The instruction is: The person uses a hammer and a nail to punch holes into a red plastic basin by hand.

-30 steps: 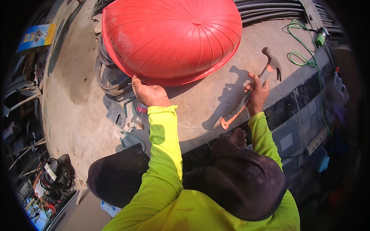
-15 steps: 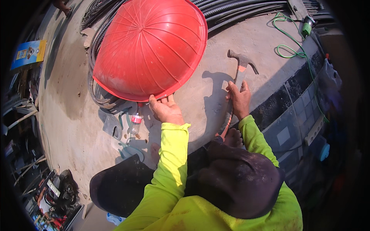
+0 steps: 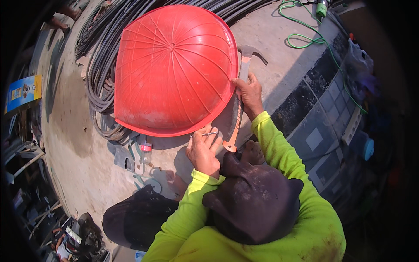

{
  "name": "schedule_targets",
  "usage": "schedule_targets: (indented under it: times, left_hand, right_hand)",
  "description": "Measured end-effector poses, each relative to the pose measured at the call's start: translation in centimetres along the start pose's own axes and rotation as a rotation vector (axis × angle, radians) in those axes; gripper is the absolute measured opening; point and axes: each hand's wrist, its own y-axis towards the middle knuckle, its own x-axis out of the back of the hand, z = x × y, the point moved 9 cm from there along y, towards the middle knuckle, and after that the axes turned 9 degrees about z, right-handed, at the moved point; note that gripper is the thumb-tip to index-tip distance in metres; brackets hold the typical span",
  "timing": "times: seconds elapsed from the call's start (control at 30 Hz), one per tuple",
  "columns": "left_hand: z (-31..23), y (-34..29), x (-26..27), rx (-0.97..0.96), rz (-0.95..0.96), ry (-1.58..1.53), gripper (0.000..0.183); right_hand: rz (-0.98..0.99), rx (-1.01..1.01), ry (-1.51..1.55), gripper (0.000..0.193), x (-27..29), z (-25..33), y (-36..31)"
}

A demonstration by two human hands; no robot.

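A large red ribbed plastic basin lies upside down in front of me, its domed bottom facing up. My left hand is just below its near rim, palm turned up, with a thin nail pinched under the thumb. The fingertips are close to the rim; whether they touch it I cannot tell. My right hand is at the basin's right edge, thumb against the rim. It is closed around a claw hammer, head up and away from me, orange-tipped handle end pointing down near my foot.
Coiled steel reinforcing bars lie behind and left of the basin. A plastic bottle and a pair of sandals are on the concrete at near left. At far right are a green cable, a green power tool and a plastic bag.
My right hand has brought the hammer left to the basin's edge. My left hand has drawn back from under the rim and turned palm up with the nail. The view has shifted.
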Motion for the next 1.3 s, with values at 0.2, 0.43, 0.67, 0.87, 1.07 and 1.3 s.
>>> schedule_targets:
  times: [0.2, 0.43, 0.67, 0.87, 1.07, 1.3]
  left_hand:
    - [-17.3, -3.5, -6.2, -0.984, 0.028, 0.488, 0.027]
    - [-24.8, 14.5, -10.0, -0.947, 0.296, 1.207, 0.028]
    - [-16.5, 21.7, -1.1, -0.469, 0.289, 1.351, 0.03]
    - [-16.8, 24.0, 8.7, -0.366, 0.128, 1.244, 0.031]
    - [-18.8, 24.1, 8.2, -0.51, 0.116, 1.104, 0.023]
    - [-18.8, 16.8, -1.6, -0.424, 0.099, 0.512, 0.013]
  right_hand:
    - [0.185, -0.061, -0.079, 0.05, 7.9, 4.2, -1.1]
    - [0.572, -0.32, -0.601, 0.059, 8.8, 3.9, -0.5]
    - [0.675, -0.241, -0.771, 0.046, 5.3, 4.3, 2.5]
    - [0.425, -0.32, -0.25, 0.043, 5.4, 1.9, -3.8]
    - [0.045, -0.099, -0.582, 0.043, 7.8, 0.1, -9.5]
    - [0.281, 0.411, -1.473, 0.048, 3.7, 21.2, 8.2]
